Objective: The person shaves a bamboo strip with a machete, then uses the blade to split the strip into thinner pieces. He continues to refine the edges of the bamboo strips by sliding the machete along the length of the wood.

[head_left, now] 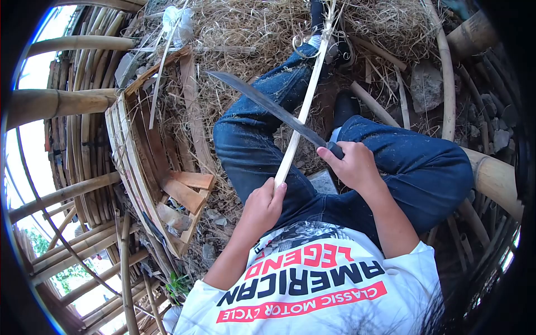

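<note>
My left hand is closed round the near end of a long pale bamboo strip, which runs up and away between my legs. In my right hand is the dark handle of a machete. Its long blade points to the upper left and crosses over the strip at about the middle. The strip's far end passes by my foot, where thin shavings curl.
Straw-like shavings cover the ground ahead. A broken wooden crate lies at left with wood offcuts. Bamboo poles frame the left side; a rock and a thick bamboo pole are at right.
</note>
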`<state>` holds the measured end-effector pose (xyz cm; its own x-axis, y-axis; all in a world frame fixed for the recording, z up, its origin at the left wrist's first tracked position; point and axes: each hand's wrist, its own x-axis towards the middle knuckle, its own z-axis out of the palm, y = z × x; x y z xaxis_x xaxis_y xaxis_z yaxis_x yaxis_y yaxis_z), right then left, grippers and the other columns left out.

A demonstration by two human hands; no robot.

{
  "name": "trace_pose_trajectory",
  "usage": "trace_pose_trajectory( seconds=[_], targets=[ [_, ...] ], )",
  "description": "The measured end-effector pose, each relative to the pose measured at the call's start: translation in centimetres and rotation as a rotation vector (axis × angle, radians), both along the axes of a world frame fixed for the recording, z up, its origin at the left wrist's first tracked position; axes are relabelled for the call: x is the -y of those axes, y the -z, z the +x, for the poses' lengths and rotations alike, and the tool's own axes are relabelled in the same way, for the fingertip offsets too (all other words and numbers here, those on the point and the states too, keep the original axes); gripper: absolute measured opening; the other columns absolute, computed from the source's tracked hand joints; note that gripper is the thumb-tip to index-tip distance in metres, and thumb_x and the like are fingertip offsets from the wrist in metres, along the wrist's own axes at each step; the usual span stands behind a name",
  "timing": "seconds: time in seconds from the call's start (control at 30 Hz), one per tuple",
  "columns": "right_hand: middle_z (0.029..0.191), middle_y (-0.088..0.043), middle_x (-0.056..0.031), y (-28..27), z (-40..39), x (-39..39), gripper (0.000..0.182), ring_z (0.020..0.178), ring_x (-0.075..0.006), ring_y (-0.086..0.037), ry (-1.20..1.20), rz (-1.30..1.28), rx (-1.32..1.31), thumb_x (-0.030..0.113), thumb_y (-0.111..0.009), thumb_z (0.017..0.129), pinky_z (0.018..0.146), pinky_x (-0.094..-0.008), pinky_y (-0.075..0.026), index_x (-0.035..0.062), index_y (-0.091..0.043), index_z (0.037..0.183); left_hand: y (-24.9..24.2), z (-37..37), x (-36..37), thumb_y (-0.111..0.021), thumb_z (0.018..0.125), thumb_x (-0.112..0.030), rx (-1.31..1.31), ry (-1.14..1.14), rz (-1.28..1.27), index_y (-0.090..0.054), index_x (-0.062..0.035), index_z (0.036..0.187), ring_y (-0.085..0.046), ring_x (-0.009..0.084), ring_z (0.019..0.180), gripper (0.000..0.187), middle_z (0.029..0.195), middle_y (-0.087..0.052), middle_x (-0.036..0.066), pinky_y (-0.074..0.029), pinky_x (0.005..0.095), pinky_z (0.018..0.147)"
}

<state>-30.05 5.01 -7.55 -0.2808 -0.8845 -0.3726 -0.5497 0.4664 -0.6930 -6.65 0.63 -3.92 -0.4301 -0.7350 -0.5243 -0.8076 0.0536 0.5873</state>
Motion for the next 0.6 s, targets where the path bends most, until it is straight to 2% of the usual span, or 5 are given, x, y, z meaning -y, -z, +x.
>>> trace_pose_trajectory(
  seconds=[0.17,0.23,0.33,0.5,0.6],
  targets=[
    [0.058,-0.061,-0.0206,-0.6,0.0,0.2,0.072,0.057,-0.0347,-0.064,-0.001,0.000,-0.009,0.066,-0.058,0.084,0.058,-0.0426,-0.051,-0.0020,-0.063,0.061,2.3,1.8,0.2,-0.046,0.101,-0.030,-0.284,-0.200,0.347,-0.051,-0.0007,0.085,-0.056,0.0232,0.047,0.034,0.054,-0.051,0.007,-0.043,0.0380,0.047],
    [0.059,-0.061,-0.0206,-0.9,0.0,0.3,0.071,0.058,-0.0357,-0.064,-0.006,0.008,-0.024,0.066,-0.059,0.083,0.059,-0.0432,-0.051,-0.0016,-0.063,0.062,2.2,2.2,0.8,-0.046,0.102,-0.031,-0.409,-0.381,0.816,-0.053,-0.0041,0.088,-0.052,0.0127,0.043,0.031,0.053,-0.046,0.000,-0.040,0.0281,0.039],
    [0.061,-0.063,-0.0198,-2.0,-0.5,0.3,0.069,0.059,-0.0358,-0.065,-0.051,0.033,-0.096,0.066,-0.060,0.082,0.060,-0.0441,-0.052,-0.0008,-0.065,0.064,1.7,2.5,1.2,-0.047,0.102,-0.031,-0.562,-0.433,1.041,-0.054,-0.0064,0.087,-0.050,0.0107,0.040,0.030,0.052,-0.047,0.001,-0.039,0.0228,0.035],
    [0.062,-0.065,-0.0174,-3.1,-1.5,1.1,0.069,0.061,-0.0343,-0.067,-0.143,0.037,-0.350,0.070,-0.062,0.076,0.060,-0.0435,-0.054,0.0016,-0.069,0.068,0.8,1.8,0.6,-0.047,0.102,-0.032,-0.509,-0.508,0.989,-0.053,-0.0042,0.087,-0.051,0.0103,0.041,0.033,0.053,-0.048,0.001,-0.043,0.0235,0.038],
    [0.063,-0.065,-0.0165,-3.3,-2.3,2.2,0.068,0.062,-0.0342,-0.067,-0.218,0.040,-0.478,0.071,-0.063,0.074,0.060,-0.0429,-0.053,0.0026,-0.069,0.069,0.9,1.5,-0.1,-0.045,0.103,-0.034,-0.310,-0.390,0.676,-0.053,-0.0026,0.087,-0.051,0.0076,0.042,0.037,0.054,-0.048,0.000,-0.044,0.0215,0.041]
  ],
)
